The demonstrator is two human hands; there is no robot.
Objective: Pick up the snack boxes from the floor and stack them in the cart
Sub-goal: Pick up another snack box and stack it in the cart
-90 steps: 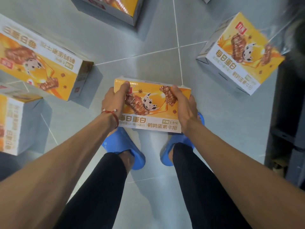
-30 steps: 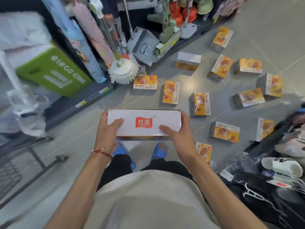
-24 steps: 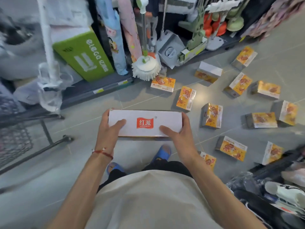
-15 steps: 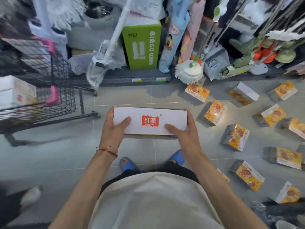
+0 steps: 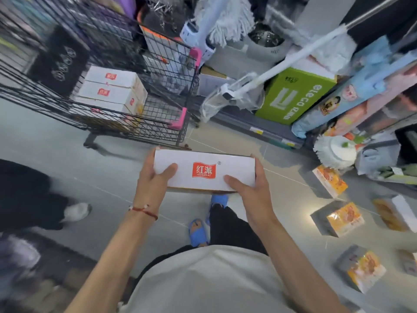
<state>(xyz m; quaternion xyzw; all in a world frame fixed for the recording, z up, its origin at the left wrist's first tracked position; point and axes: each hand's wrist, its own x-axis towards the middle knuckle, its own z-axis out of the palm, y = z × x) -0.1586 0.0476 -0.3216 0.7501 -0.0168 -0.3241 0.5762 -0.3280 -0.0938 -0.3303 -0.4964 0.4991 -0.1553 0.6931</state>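
Note:
I hold a snack box (image 5: 203, 171) level at waist height, its white side with a red logo facing up. My left hand (image 5: 153, 179) grips its left end and my right hand (image 5: 250, 188) grips its right end, thumbs on top. The black wire cart (image 5: 158, 118) with pink corner guards stands ahead and to the left, about an arm's length beyond the box. Inside it lies a stack of snack boxes (image 5: 112, 91), white sides up. More orange snack boxes (image 5: 329, 180) lie scattered on the grey tiled floor to my right.
A shelf ahead and right holds a green carton (image 5: 295, 96), mops (image 5: 334, 152) and rolled packages. Another person's dark leg and white shoe (image 5: 75, 212) are at the left. My blue slippers (image 5: 198, 231) are below the box.
I lifted the box off the floor, stood up and turned left. The cart has come from the left edge to ahead of me; the scattered boxes have slid to the right.

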